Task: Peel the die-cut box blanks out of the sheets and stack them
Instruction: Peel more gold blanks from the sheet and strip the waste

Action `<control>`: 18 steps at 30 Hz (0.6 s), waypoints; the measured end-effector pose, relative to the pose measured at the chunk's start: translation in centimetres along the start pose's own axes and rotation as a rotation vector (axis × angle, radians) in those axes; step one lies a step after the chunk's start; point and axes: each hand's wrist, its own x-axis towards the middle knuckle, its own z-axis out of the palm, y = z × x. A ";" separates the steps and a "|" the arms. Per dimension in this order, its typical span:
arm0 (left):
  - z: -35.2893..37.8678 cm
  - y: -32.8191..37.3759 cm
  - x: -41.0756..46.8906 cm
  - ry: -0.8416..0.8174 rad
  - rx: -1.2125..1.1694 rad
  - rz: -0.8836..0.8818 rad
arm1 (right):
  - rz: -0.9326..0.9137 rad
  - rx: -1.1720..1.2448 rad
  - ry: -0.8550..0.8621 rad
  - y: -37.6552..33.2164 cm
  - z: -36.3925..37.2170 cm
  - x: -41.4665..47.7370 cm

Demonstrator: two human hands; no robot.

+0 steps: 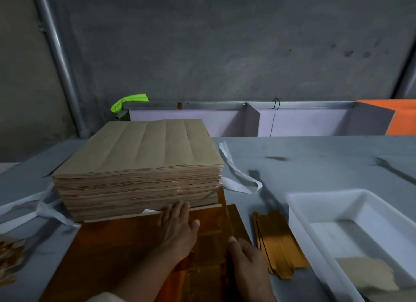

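A: Status of the task at this frame?

B: Early, by judgement. The tall pile of brown sheets [139, 166] stands centre-left on the table [315, 153] and looks unworked; it is probably the stock, lying face down. One gold sheet [112, 245] lies foil-up in front of it, its far edge at the pile's base. Just right of that sheet is a low stack of gold blanks [279, 241], beside the white tray [299, 211]. So a few blanks have been peeled and stacked, and most of the pile is left.

A: Hands?

B: The left hand [177, 227] lies flat with straight fingers, pressing the gold sheet near the pile. The right hand [247, 259] sits at the sheet's right edge, thumb on top. Its fingers are hidden, so a pinch cannot be confirmed.

A: Waste?

B: Gold scraps [9, 256] lie at the table's left edge. A white strap [238, 178] lies loose beside the pile.

A: Print, brand, label?

B: None legible on the sheets, blanks or tray.
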 end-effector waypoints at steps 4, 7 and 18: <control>1.6 -0.7 -0.1 -0.068 0.117 -0.042 | 0.039 0.206 0.020 0.3 -0.7 -0.2; 1.6 -0.7 0.0 -0.072 0.120 -0.039 | 0.105 0.359 0.095 0.3 -1.3 -0.2; 1.6 -0.7 0.0 -0.073 0.117 -0.038 | 0.279 0.616 0.280 -1.5 -3.0 -0.2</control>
